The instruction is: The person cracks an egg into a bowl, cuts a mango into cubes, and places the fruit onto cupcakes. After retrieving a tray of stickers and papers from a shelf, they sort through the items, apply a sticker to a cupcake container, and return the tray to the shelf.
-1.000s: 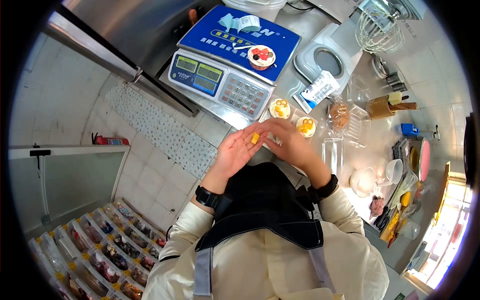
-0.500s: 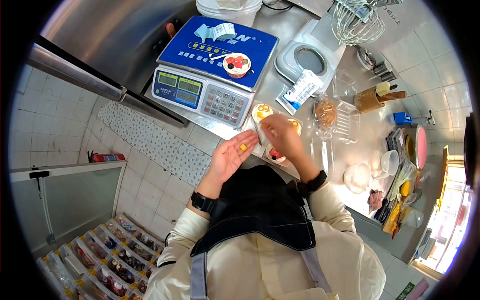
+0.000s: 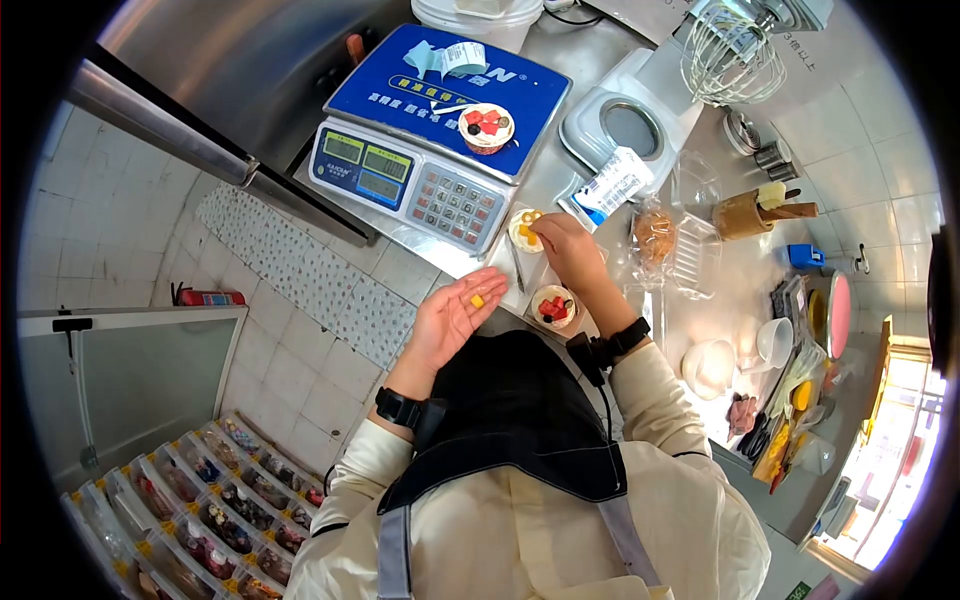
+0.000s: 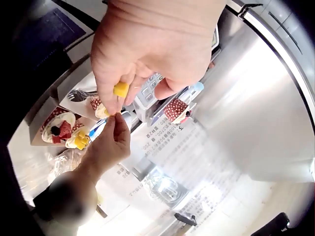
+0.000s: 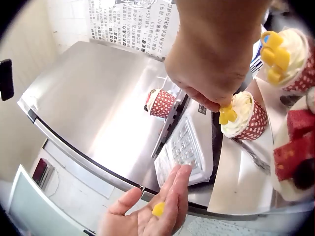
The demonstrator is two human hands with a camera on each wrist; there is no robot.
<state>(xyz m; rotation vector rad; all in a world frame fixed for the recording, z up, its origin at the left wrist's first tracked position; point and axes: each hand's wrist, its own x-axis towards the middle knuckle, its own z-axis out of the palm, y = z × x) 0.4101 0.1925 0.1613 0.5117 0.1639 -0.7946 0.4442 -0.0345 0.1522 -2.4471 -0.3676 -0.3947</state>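
My left hand (image 3: pixel 448 322) is held palm up with its fingers extended, and one yellow fruit cube (image 3: pixel 477 300) lies on the fingers. My right hand (image 3: pixel 572 252) reaches over a cream-topped cupcake (image 3: pixel 520 240) in a red dotted paper cup. Its thumb and fingertips pinch a yellow fruit piece (image 5: pixel 226 114) right at the cream. Beside that cup is another cupcake (image 5: pixel 290 64) with yellow fruit, hidden behind the right hand in the head view. A cupcake with red and dark fruit (image 3: pixel 553 307) sits in the same tray (image 5: pixel 229 184), along with a fork (image 5: pixel 256 160).
A blue-topped digital scale (image 3: pixel 350 95) bears another fruit cupcake (image 3: pixel 486 130) and a curled paper slip (image 3: pixel 463 57). Right of the tray are a white-and-blue packet (image 3: pixel 608 188), a bagged bun (image 3: pixel 654 237) and white bowls (image 3: pixel 708 368). A wire whisk (image 3: pixel 735 60) hangs at the back.
My right hand has moved from the left palm over to the yellow-topped cupcake. The left hand has shifted slightly left and down, still bearing a yellow cube.
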